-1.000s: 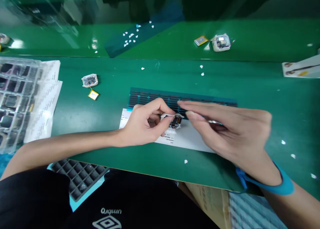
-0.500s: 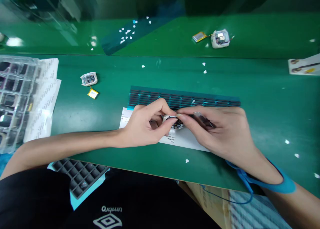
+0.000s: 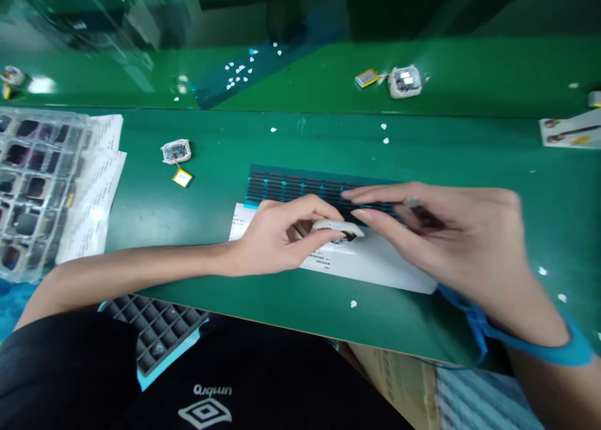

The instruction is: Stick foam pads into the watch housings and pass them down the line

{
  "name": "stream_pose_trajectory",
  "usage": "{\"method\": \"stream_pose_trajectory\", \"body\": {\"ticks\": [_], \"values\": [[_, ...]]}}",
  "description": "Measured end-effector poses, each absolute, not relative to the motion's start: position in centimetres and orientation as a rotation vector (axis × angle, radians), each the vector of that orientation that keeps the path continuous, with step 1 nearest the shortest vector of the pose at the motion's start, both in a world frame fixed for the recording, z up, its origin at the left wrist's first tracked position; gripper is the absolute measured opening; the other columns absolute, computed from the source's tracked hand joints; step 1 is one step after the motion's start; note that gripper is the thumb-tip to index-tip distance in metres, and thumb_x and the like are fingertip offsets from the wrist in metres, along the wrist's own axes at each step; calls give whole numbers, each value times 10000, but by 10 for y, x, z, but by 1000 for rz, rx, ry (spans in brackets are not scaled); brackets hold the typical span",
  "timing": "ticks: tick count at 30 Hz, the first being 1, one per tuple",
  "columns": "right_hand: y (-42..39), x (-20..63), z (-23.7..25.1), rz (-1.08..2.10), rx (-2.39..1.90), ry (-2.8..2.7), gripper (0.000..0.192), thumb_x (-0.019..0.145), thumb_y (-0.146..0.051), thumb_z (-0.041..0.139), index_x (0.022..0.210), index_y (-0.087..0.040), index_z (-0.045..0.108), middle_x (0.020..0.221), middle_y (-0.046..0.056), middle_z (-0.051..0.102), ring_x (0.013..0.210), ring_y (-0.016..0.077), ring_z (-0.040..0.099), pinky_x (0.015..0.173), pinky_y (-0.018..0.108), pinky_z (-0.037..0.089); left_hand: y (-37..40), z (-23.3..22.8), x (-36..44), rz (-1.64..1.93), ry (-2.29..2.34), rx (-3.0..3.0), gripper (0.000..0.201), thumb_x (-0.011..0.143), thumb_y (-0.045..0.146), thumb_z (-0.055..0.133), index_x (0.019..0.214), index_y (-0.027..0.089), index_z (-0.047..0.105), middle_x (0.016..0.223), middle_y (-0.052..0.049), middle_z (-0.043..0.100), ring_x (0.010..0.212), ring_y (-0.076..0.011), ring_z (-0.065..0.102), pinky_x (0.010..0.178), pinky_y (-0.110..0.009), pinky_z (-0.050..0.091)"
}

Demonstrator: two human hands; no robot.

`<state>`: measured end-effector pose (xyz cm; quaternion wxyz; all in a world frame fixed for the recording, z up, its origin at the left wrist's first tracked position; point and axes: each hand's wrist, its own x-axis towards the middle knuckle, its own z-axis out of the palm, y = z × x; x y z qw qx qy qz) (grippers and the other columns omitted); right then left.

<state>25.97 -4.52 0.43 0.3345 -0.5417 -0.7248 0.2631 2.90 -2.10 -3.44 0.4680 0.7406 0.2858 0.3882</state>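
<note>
**Inspector:** Since half a second ago, the right hand (image 3: 451, 242) has drawn back from the casing (image 3: 338, 228). Its fingertips, then pressed on the part, now sit just beside it, and the hand is blurred.

**Clerk:** And the left hand (image 3: 277, 239)?

**Inspector:** It has hardly shifted. Thumb and forefinger remain pinched on the casing's left end, the other fingers curled beneath.

**Clerk:** The right fingers?

**Inspector:** Extended and loosely together. A small pale item lies under them at the knuckles; whether they grip it, I cannot tell.

**Clerk:** Describe the casing.

**Inspector:** A small white shell, rounded, with dark parts showing at its underside. It is held just above the white sheet (image 3: 375, 261), in front of the dark strip sheet (image 3: 291, 184), on the green bench (image 3: 188, 230).

**Clerk:** Orientation?

**Inspector:** Its long axis runs left to right, nearly level, the right end toward the right fingertips. The white back faces up.

**Clerk:** Surroundings?

**Inspector:** A like unit (image 3: 176, 151) with a yellow cell (image 3: 182, 178) lies well apart to the left; another unit (image 3: 404, 82) sits on the far bench. A clear tray (image 3: 28, 186) is at the left edge.
</note>
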Motion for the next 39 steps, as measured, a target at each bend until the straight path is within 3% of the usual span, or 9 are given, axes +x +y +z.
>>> {"method": "stream_pose_trajectory", "body": {"ticks": [2, 4, 11, 18, 22, 28, 33, 36, 39], "values": [[-36, 275, 3, 458, -1357, -2135, 251, 928, -518, 796, 1054, -302, 816, 932, 44, 810, 687, 202, 692, 646, 362, 525, -21, -34, 28, 923, 623, 1970, 135, 1016, 281, 703, 1009, 146, 707, 763, 18, 758, 547, -52, 605, 512, -172, 446], [-27, 287, -4, 423, -1348, -2272, 298, 959, -566, 733, 1063, -294, 799, 1013, 80, 797, 842, 276, 741, 704, 412, 559, -22, -35, 27, 843, 542, 2136, 170, 1063, 293, 625, 1036, 139, 691, 790, 3, 765, 625, -87, 659, 574, -208, 477], [-10, 264, -25, 448, -1242, -2286, 262, 1014, -530, 652, 1089, -299, 752, 1020, 98, 723, 825, 280, 704, 731, 430, 574, -24, -40, 28, 733, 437, 2627, 229, 1112, 268, 470, 1037, 164, 660, 787, 2, 738, 783, -170, 712, 709, -300, 510], [23, 208, -34, 512, -1102, -2441, 358, 1021, -541, 631, 1107, -216, 755, 1070, 106, 733, 837, 247, 689, 716, 386, 545, -30, -43, 28, 740, 446, 2851, 287, 1109, 214, 391, 1009, 164, 654, 732, -12, 648, 767, -177, 648, 630, -315, 447], [21, 202, -17, 567, -1086, -2312, 349, 1002, -553, 654, 1043, -227, 769, 912, 62, 738, 767, 215, 657, 689, 360, 508, -35, -42, 27, 798, 549, 2872, 326, 1127, 249, 366, 963, 164, 634, 692, -13, 613, 746, -181, 613, 634, -314, 438], [-8, 236, 26, 813, -1172, -1506, 517, 977, -628, 640, 591, -286, 680, 515, 16, 505, 463, 167, 399, 473, 362, 312, -40, -40, 34, 909, 515, 2872, 208, 1081, 196, 478, 920, 161, 604, 720, -20, 667, 769, -196, 600, 741, -335, 450], [-18, 263, 16, 742, -1256, -1301, 608, 863, -797, 672, 569, -269, 741, 467, 58, 475, 464, 200, 465, 418, 386, 385, -36, -30, 27, 944, 386, 2849, 68, 1036, 149, 580, 986, 151, 627, 925, -49, 797, 858, -190, 663, 925, -363, 495], [-25, 270, -1, 964, -1335, -1261, 687, 870, -863, 619, 669, -231, 800, 484, 61, 619, 398, 175, 539, 383, 342, 452, -27, -26, 13, 1022, 238, 2832, 90, 1045, 162, 588, 969, 172, 635, 997, -42, 825, 932, -179, 712, 945, -343, 531], [-32, 272, -8, 1177, -1320, -1414, 518, 879, -726, 745, 847, -218, 840, 767, 88, 802, 630, 216, 758, 551, 322, 633, -18, -29, 3, 958, 199, 2865, 136, 1060, 163, 557, 961, 185, 649, 1015, -21, 841, 962, -168, 748, 930, -329, 571]]}}
